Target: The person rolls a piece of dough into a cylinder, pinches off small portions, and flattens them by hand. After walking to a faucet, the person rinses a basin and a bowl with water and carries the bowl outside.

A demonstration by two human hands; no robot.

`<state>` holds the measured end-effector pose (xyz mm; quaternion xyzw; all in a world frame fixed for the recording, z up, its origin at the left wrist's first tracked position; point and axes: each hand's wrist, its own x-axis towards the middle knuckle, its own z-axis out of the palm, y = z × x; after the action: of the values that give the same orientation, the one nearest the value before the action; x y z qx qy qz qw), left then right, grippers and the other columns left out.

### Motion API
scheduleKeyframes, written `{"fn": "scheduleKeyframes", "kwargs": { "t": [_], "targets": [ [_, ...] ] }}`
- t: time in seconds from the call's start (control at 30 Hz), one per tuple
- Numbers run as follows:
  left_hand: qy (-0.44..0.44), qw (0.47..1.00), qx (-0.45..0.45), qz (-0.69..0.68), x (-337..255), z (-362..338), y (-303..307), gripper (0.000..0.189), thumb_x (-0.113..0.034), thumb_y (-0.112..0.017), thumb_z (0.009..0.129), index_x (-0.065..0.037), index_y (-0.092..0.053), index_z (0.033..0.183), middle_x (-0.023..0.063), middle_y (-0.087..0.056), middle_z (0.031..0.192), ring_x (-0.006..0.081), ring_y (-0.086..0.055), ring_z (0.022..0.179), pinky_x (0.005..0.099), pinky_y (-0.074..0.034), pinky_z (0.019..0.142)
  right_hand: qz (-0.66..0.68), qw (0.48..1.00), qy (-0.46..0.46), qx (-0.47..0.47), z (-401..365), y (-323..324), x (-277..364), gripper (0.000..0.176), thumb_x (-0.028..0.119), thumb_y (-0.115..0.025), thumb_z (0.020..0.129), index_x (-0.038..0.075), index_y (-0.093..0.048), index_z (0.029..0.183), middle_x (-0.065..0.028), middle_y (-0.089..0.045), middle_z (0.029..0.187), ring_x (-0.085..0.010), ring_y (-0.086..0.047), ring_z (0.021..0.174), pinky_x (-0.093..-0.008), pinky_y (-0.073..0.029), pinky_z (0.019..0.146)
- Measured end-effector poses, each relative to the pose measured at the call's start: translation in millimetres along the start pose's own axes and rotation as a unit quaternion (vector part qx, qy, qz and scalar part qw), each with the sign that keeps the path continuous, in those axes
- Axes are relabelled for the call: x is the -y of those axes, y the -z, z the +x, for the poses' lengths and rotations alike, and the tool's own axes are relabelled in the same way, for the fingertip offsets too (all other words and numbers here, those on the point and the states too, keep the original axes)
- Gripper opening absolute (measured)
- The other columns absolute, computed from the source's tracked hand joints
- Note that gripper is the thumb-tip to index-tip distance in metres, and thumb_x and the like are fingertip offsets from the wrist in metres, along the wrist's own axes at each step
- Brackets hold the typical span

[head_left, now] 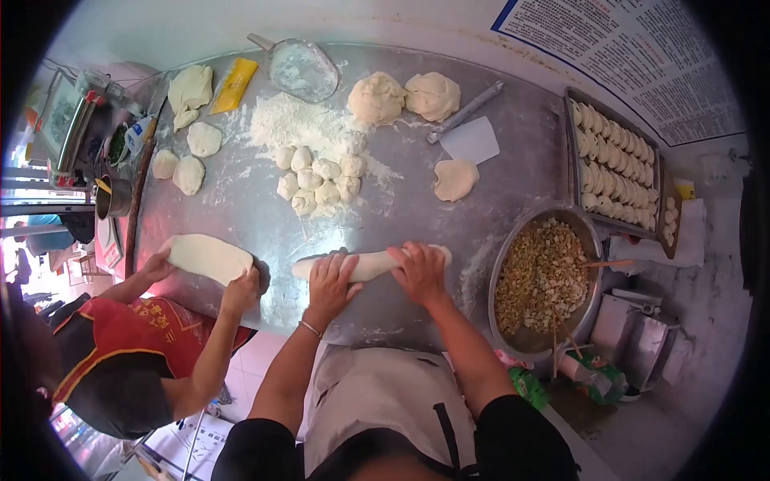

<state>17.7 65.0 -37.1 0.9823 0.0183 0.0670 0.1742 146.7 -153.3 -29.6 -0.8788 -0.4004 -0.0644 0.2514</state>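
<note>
A long pale dough roll [370, 267] lies across the steel table near its front edge. My left hand [330, 280] rests on its left part, fingers stretched forward over the dough and the thumb out to the side. On the right part, my right hand [420, 271] presses down with fingers spread over the roll; a short end of dough sticks out beyond it. Ahead of my hands sits a cluster of small floured dough pieces [326, 170]. A flattened dough disc [455, 179] lies beyond my right hand, beside a white scraper [472, 142].
At left a co-worker [172, 337] stretches a flat dough sheet [210, 256]. A large bowl of chopped filling [491, 280] stands right, below a tray of dumplings [571, 144]. Toward the back are loose flour [293, 120], a scoop [303, 70], dough balls [377, 98] and a rolling pin [467, 111].
</note>
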Motion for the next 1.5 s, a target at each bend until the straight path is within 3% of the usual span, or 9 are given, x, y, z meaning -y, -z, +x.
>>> {"fn": "scheduleKeyframes", "kwargs": {
  "t": [0.2, 0.4, 0.6, 0.73, 1.0, 1.1, 1.27, 1.4, 1.5],
  "targets": [
    [0.041, 0.999, -0.011, -0.030, 57.8, 110.4, -8.4, 0.014, -0.023, -0.064, 0.090, -0.011, -0.066, 0.095, 0.0086, -0.060, 0.086, 0.0300, -0.060, 0.083, 0.0447, -0.046, 0.072, -0.081, 0.996, -0.036, 0.017, 103.2, -37.3, -70.2, 0.015, 0.027, -0.062, 0.093, 0.015, -0.061, 0.102, -0.0075, -0.055, 0.110, -0.0296, -0.053, 0.103, -0.0484, -0.041, 0.088],
    [0.007, 0.990, -0.102, -0.101, 16.2, 74.8, 11.3, 0.012, -0.019, -0.060, 0.094, -0.010, -0.063, 0.086, 0.0114, -0.060, 0.085, 0.0320, -0.059, 0.083, 0.0447, -0.045, 0.073, 0.029, 0.994, -0.077, 0.068, 111.4, -73.9, -15.4, 0.010, 0.024, -0.060, 0.094, 0.014, -0.060, 0.093, -0.0078, -0.060, 0.096, -0.0313, -0.058, 0.097, -0.0464, -0.042, 0.085],
    [0.094, 0.989, -0.112, -0.031, -31.3, 5.5, -15.5, 0.008, -0.017, -0.061, 0.092, -0.013, -0.064, 0.098, 0.0077, -0.057, 0.089, 0.0296, -0.055, 0.084, 0.0442, -0.041, 0.075, -0.025, 0.999, -0.040, 0.003, -18.5, -49.7, 68.9, 0.010, 0.027, -0.065, 0.089, 0.018, -0.062, 0.092, -0.0047, -0.058, 0.096, -0.0269, -0.054, 0.094, -0.0461, -0.037, 0.083],
    [0.199, 0.975, -0.091, 0.027, 5.8, 51.2, -22.6, 0.009, -0.018, -0.062, 0.091, -0.013, -0.062, 0.099, 0.0093, -0.057, 0.096, 0.0306, -0.055, 0.088, 0.0448, -0.043, 0.077, -0.076, 0.995, -0.055, 0.047, 64.4, -62.8, 45.1, 0.012, 0.026, -0.065, 0.090, 0.016, -0.059, 0.091, -0.0052, -0.055, 0.094, -0.0272, -0.053, 0.093, -0.0455, -0.036, 0.081],
    [0.290, 0.920, -0.040, -0.260, 7.8, 60.2, -10.1, 0.024, -0.025, -0.051, 0.098, -0.005, -0.065, 0.098, 0.0196, -0.062, 0.091, 0.0406, -0.060, 0.092, 0.0494, -0.047, 0.075, 0.076, 0.996, -0.038, 0.025, 47.1, -41.7, 52.4, 0.011, 0.020, -0.057, 0.094, 0.010, -0.058, 0.094, -0.0118, -0.056, 0.084, -0.0336, -0.056, 0.082, -0.0495, -0.038, 0.075],
    [0.108, 0.992, -0.051, -0.034, -61.9, -6.7, -20.5, 0.023, -0.026, -0.058, 0.091, -0.012, -0.065, 0.108, 0.0082, -0.065, 0.106, 0.0296, -0.061, 0.099, 0.0481, -0.043, 0.090, 0.105, 0.991, -0.081, 0.018, -32.8, -18.6, 73.0, 0.012, 0.020, -0.055, 0.095, 0.010, -0.060, 0.093, -0.0131, -0.060, 0.081, -0.0334, -0.059, 0.078, -0.0505, -0.038, 0.072],
    [0.106, 0.993, -0.054, 0.008, -44.3, 14.8, -19.5, 0.033, -0.026, -0.062, 0.090, -0.013, -0.063, 0.120, 0.0097, -0.061, 0.120, 0.0285, -0.057, 0.108, 0.0475, -0.041, 0.095, -0.029, 0.959, -0.102, 0.262, 26.1, -34.2, 40.6, 0.013, 0.020, -0.055, 0.095, 0.008, -0.061, 0.094, -0.0122, -0.064, 0.085, -0.0321, -0.063, 0.084, -0.0534, -0.042, 0.073],
    [0.111, 0.992, -0.033, -0.044, -43.8, 15.2, -20.8, 0.048, -0.027, -0.063, 0.092, -0.007, -0.055, 0.134, 0.0159, -0.053, 0.139, 0.0342, -0.049, 0.129, 0.0512, -0.035, 0.112, 0.075, 0.993, -0.074, -0.063, 84.4, -42.9, 8.3, 0.032, 0.026, -0.056, 0.097, 0.001, -0.058, 0.117, -0.0236, -0.062, 0.118, -0.0391, -0.059, 0.109, -0.0505, -0.045, 0.094],
    [0.083, 0.996, 0.016, -0.008, -73.0, -55.8, -22.7, 0.068, -0.036, -0.068, 0.088, -0.002, -0.047, 0.143, 0.0202, -0.048, 0.145, 0.0385, -0.045, 0.136, 0.0549, -0.029, 0.117, -0.129, 0.986, -0.030, 0.104, 37.9, -94.7, 38.4, 0.048, 0.035, -0.051, 0.101, -0.001, -0.052, 0.133, -0.0271, -0.048, 0.142, -0.0424, -0.047, 0.132, -0.0528, -0.033, 0.112]
  ]
}}
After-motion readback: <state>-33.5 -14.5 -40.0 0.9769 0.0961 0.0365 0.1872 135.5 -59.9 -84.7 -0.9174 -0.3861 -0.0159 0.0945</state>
